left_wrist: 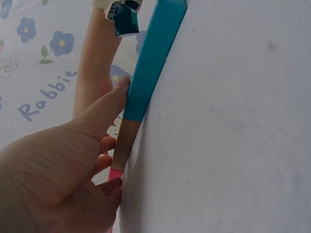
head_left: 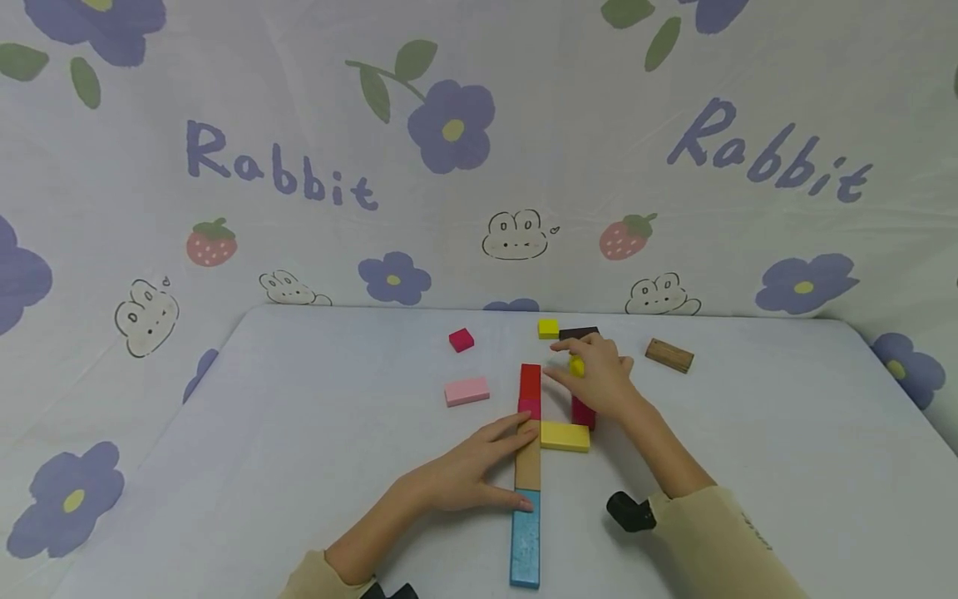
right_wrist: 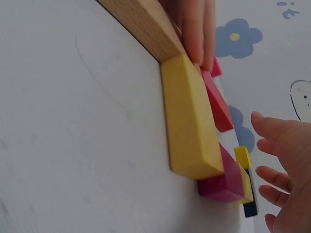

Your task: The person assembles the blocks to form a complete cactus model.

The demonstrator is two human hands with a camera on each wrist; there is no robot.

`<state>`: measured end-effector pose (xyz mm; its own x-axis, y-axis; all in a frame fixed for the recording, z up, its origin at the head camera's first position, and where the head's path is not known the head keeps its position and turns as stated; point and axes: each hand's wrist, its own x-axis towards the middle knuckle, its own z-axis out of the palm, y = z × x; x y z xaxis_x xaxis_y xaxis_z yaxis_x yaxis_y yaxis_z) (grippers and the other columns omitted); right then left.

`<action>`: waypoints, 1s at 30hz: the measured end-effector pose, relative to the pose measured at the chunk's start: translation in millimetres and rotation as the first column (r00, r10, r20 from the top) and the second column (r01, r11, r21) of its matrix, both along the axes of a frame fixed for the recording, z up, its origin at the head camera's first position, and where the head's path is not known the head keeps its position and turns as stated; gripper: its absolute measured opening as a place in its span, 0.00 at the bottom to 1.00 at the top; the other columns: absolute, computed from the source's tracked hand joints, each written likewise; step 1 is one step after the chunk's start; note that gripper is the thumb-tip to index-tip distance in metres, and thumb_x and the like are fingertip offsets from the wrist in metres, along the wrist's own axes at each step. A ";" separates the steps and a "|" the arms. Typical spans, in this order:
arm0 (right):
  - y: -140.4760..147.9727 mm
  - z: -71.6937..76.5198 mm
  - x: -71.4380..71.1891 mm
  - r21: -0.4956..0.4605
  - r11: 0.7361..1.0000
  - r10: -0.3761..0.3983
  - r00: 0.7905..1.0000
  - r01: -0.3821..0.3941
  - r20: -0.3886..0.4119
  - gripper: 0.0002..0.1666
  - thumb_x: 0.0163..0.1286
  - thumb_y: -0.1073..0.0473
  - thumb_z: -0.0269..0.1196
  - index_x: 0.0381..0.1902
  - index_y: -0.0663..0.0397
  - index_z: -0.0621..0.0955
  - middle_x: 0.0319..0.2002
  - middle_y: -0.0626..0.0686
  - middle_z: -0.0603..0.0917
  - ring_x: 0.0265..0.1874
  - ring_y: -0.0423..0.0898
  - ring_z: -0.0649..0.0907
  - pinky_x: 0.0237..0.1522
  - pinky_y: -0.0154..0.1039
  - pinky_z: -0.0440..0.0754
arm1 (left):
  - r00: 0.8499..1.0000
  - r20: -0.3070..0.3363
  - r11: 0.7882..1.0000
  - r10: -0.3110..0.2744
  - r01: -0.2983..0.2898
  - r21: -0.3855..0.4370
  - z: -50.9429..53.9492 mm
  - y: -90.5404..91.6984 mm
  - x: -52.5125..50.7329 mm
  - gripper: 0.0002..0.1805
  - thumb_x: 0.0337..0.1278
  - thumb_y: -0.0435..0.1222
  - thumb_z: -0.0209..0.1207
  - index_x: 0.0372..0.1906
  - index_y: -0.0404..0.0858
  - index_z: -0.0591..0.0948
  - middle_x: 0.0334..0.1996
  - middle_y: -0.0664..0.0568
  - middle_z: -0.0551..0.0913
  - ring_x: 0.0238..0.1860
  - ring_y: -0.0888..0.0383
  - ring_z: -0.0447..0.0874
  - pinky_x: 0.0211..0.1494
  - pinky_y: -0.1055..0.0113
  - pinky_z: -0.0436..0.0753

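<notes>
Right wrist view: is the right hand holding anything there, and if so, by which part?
Nothing is held: the right hand has loosely curved fingers with nothing between them.

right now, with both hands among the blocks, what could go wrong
The left hand touches the blue block and wooden block, so a sideways push might knock them out of line. The right hand is close to the dark red block and could bump it against the long yellow block.

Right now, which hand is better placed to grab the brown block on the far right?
Right, I'd say. The right hand looks free and is nearer the brown block; the left hand is farther off, touching the row of blocks.
</notes>
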<state>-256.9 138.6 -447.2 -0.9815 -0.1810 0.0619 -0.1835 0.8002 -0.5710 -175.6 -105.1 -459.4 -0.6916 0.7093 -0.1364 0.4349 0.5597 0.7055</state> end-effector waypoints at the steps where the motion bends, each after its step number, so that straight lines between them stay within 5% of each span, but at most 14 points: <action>1: 3.2 1.3 -1.2 -0.002 1.000 -0.006 1.000 0.006 0.001 0.28 0.74 0.48 0.67 0.67 0.54 0.81 0.62 0.70 0.76 0.65 0.68 0.71 0.62 0.72 0.65 | 1.000 0.003 1.000 0.000 0.000 0.002 0.5 0.0 0.2 0.49 0.63 0.50 0.72 0.84 0.48 0.61 0.86 0.53 0.51 0.85 0.50 0.50 0.83 0.48 0.61; 9: 35.7 10.3 -5.2 -0.016 0.998 -0.069 0.997 0.069 -0.029 0.28 0.76 0.52 0.65 0.68 0.59 0.79 0.68 0.73 0.73 0.68 0.71 0.69 0.67 0.80 0.59 | 1.000 -0.010 1.000 -0.014 0.014 0.005 0.8 1.0 -0.4 0.49 0.64 0.50 0.71 0.84 0.47 0.60 0.86 0.52 0.52 0.85 0.50 0.50 0.83 0.49 0.62; 30: 118.1 -5.4 -16.7 -0.018 0.984 -0.177 0.981 0.177 -0.077 0.33 0.77 0.53 0.64 0.70 0.70 0.72 0.65 0.83 0.69 0.67 0.84 0.65 0.62 0.81 0.64 | 1.000 0.010 1.000 -0.001 0.001 -0.004 -3.1 0.0 0.4 0.51 0.63 0.49 0.72 0.85 0.50 0.58 0.86 0.56 0.50 0.85 0.53 0.48 0.83 0.53 0.62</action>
